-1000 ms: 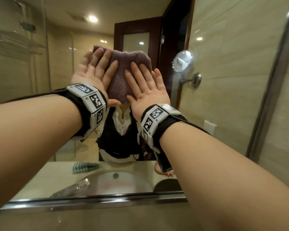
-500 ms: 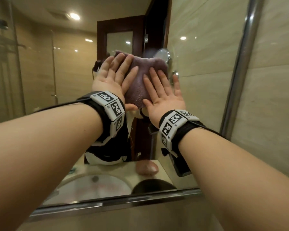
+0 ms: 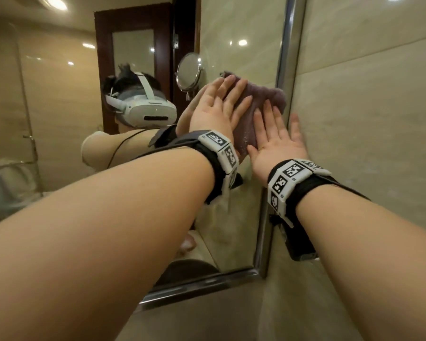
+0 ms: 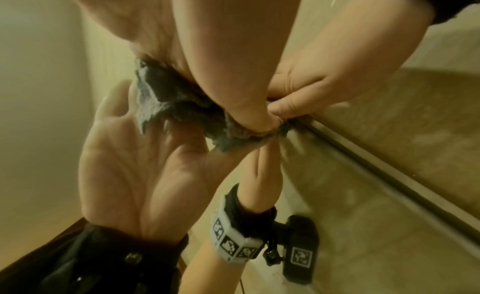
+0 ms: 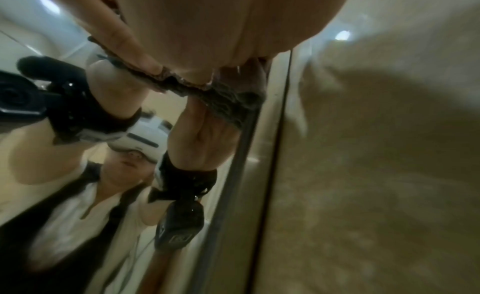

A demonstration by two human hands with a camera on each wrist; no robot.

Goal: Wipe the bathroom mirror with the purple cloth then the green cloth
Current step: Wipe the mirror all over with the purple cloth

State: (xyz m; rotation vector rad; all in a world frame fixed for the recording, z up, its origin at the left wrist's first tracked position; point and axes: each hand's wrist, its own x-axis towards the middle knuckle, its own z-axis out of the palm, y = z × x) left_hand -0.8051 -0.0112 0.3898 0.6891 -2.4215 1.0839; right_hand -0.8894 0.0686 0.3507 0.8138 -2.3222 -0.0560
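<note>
both hands, left hand [image 3: 212,114] and right hand [image 3: 277,143], fingers spread flat, press purple cloth [image 3: 261,104] on mirror [image 3: 231,217] beside right frame [image 3: 284,70]. risk: cloth bunches, snags frame, misses edge strip.

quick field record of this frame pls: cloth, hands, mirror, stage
cloth: purple cloth, bunched, flat against mirror near its right frame
left hand: fingers straight, pressing cloth
right hand: fingers straight, pressing cloth; outer fingers over the frame
green cloth: not in view
stage: purple-cloth wipe under way
other: round wall mirror seen in reflection
</note>
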